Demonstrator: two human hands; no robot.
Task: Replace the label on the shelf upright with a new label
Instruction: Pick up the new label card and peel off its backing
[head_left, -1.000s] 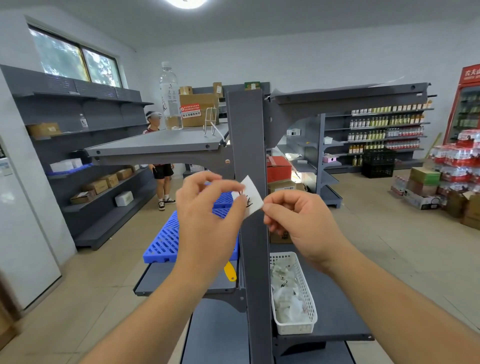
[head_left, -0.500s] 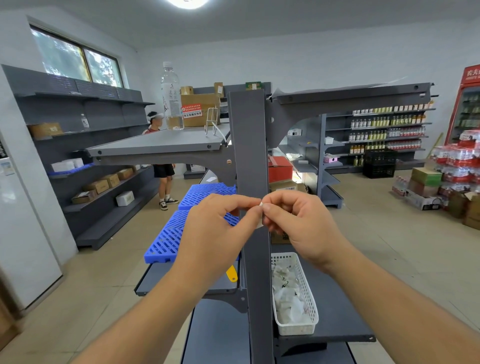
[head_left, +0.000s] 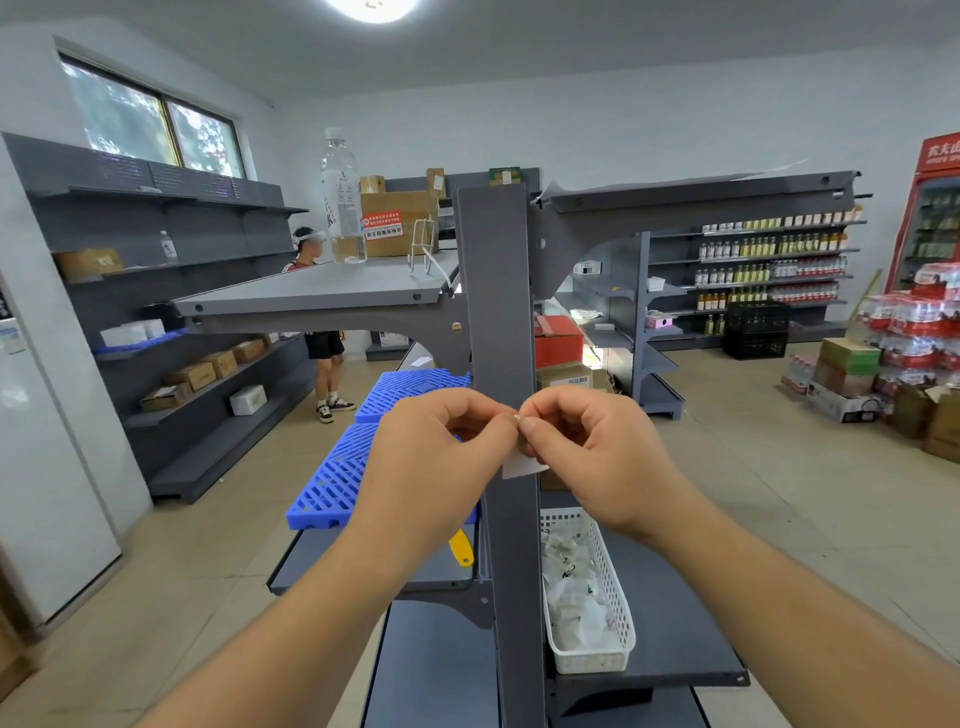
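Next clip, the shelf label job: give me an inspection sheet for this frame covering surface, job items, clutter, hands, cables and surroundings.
Surface: grey shelf upright, bare above the hands.
Job's things: small white label pinched in front of the upright; white basket of paper scraps on the lower right shelf.
Clutter: yellow tool on the lower left shelf; water bottle on the top left shelf; blue pallets behind.
Hands: left hand and right hand meet fingertip to fingertip on the label.
Cables: nothing seen.
Surroundings: a person stands by the left wall shelving; stocked drink shelves at the right.
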